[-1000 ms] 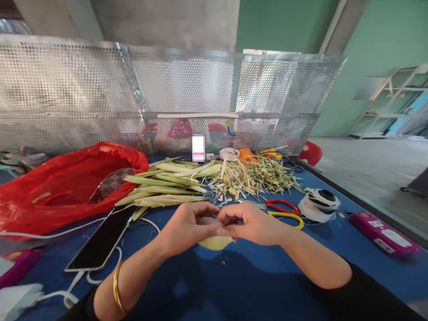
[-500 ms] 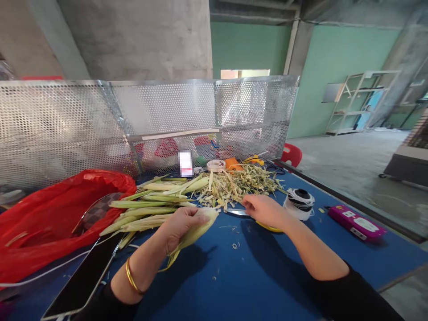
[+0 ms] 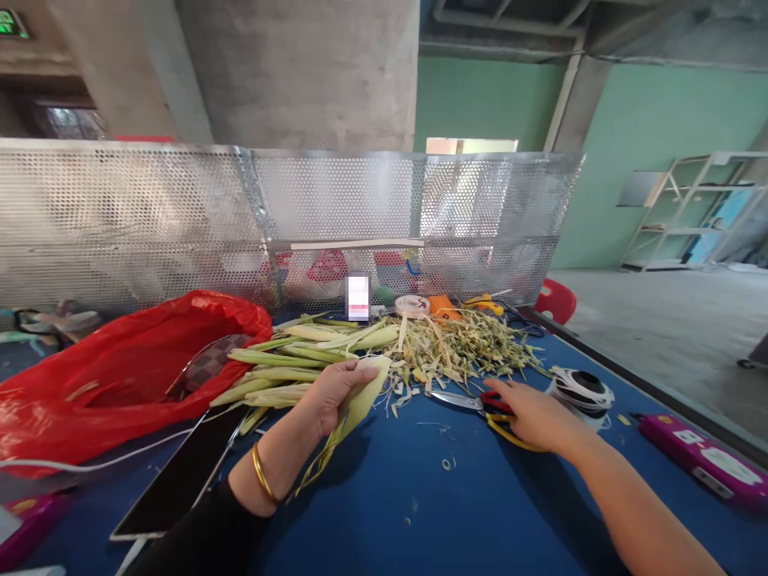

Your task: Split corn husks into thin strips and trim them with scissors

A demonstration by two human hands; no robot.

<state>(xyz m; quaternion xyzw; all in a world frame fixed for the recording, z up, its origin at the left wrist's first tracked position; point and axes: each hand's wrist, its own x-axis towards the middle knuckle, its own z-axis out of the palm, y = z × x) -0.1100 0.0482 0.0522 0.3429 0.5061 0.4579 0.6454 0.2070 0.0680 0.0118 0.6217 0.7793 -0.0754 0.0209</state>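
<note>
A pale green corn husk (image 3: 362,400) is pinched between the thumb and fingers of my left hand (image 3: 336,392), its thin strands hanging below. My right hand (image 3: 525,408) is on the red and yellow handles of the scissors (image 3: 459,399), fingers bent over the red loop. The scissors lie on the blue table, blades pointing left; the right fingertips are partly hidden. Beyond my left hand is a stack of corn husks (image 3: 288,360). Behind the blades spreads a heap of dry plant scraps (image 3: 474,344).
A red plastic bag (image 3: 90,400) stands left, beside a dark flat tablet-like device (image 3: 180,480). On the right are a spool of white cord (image 3: 582,392) and a purple box-like device (image 3: 699,460). A tape roll (image 3: 412,306) and a lit phone (image 3: 358,298) sit before the perforated metal screen (image 3: 336,192).
The view has swung left, so everything sits further right. My right hand has shifted right over the scissors, with its fingers now on the red handle. My left hand still holds the husk.
</note>
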